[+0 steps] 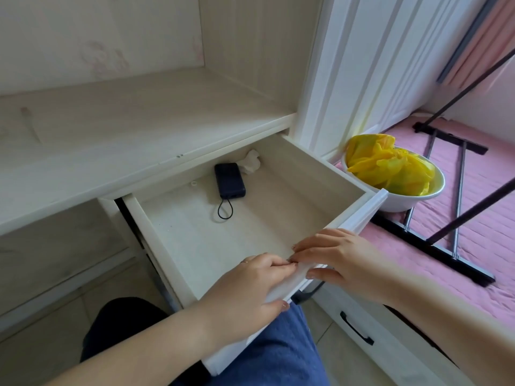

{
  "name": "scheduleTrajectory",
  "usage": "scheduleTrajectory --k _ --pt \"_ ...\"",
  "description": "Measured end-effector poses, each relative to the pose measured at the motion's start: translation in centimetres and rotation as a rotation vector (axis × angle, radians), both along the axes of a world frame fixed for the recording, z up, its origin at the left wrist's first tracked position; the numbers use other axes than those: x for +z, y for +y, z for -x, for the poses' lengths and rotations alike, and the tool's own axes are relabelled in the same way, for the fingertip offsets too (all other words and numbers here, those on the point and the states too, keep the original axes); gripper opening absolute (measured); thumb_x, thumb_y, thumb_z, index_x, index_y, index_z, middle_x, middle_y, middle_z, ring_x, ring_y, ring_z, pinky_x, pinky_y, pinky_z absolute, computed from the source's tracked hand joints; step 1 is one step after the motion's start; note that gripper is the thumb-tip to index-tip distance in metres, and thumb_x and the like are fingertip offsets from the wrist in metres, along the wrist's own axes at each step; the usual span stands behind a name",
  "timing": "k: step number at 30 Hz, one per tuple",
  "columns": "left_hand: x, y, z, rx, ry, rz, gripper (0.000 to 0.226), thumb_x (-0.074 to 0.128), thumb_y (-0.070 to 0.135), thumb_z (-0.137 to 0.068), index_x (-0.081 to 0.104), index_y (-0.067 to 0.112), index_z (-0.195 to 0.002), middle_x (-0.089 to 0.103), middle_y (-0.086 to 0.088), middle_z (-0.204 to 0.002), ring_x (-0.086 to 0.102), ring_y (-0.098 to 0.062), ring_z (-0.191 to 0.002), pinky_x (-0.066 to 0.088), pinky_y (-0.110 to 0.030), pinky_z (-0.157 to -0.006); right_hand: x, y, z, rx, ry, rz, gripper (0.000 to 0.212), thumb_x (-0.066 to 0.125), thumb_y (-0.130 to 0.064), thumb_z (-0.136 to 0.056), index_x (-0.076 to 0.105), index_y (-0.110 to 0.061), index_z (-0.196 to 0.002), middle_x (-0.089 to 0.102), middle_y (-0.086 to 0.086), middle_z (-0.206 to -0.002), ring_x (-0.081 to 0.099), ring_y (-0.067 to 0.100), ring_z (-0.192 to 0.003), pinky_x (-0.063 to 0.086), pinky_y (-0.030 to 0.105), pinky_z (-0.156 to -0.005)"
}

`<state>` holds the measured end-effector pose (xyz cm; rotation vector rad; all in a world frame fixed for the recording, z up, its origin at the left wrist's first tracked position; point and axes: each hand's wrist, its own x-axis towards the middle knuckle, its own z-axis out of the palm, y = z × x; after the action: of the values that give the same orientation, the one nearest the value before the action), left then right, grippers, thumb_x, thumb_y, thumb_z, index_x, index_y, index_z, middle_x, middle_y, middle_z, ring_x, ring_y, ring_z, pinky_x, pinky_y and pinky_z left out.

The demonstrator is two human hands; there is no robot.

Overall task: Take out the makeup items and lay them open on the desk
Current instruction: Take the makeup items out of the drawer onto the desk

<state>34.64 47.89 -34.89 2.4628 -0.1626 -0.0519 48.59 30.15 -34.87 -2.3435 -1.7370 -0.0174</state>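
Observation:
A pale drawer (156, 235) stands pulled out from under the desk top (111, 140). Both hands hold its front panel: my left hand (248, 285) grips the top edge with fingers over it and thumb under, and my right hand (337, 257) grips the same edge just to the right. Inside the drawer lie a black power bank (230, 179) with a short loop cord, a crumpled white tissue (252, 161) at the back and a small white ring (194, 183). No makeup item shows in the drawer or on the desk.
To the right, a white bowl (401, 203) with a yellow plastic bag (390, 165) stands on a pink mat (487, 232), beside a black metal rack frame (457, 215). Lower drawers with a black handle (356, 328) sit below. My blue-clad leg (281, 355) is under the drawer.

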Motion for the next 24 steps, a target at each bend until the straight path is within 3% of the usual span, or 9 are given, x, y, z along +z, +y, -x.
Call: scheduleTrajectory --k 8,14,24 --pt "-0.1 0.9 0.1 0.012 -0.024 0.023 0.054 0.057 0.032 -0.09 0.038 0.036 -0.14 0.043 0.021 -0.132 0.035 -0.001 -0.123 0.032 -0.017 -0.101 -0.1 0.9 -0.5 0.029 -0.03 0.001 0.031 0.065 -0.04 -0.081 0.059 -0.04 -0.112 0.064 -0.018 -0.112 0.061 0.008 -0.1 0.05 0.027 -0.085" --pt "-0.4 1.1 -0.2 0.024 -0.055 0.0 0.054 0.054 0.031 -0.091 0.036 0.034 -0.142 0.042 0.019 -0.134 0.034 -0.002 -0.124 0.029 -0.012 -0.099 -0.1 1.2 -0.7 0.048 -0.081 -0.007 0.029 0.047 -0.046 -0.088 0.062 -0.037 -0.111 0.065 -0.018 -0.112 0.061 0.007 -0.098 0.042 0.017 -0.083" --pt "-0.1 4.3 -2.0 0.113 -0.032 -0.046 0.053 0.052 0.027 -0.093 0.034 0.033 -0.143 0.042 0.017 -0.136 0.038 -0.005 -0.125 0.033 -0.02 -0.102 -0.2 5.4 -3.0 0.076 -0.021 -0.044 0.028 0.051 -0.041 -0.089 0.063 -0.033 -0.113 0.066 -0.012 -0.114 0.063 0.014 -0.1 0.053 0.03 -0.082"
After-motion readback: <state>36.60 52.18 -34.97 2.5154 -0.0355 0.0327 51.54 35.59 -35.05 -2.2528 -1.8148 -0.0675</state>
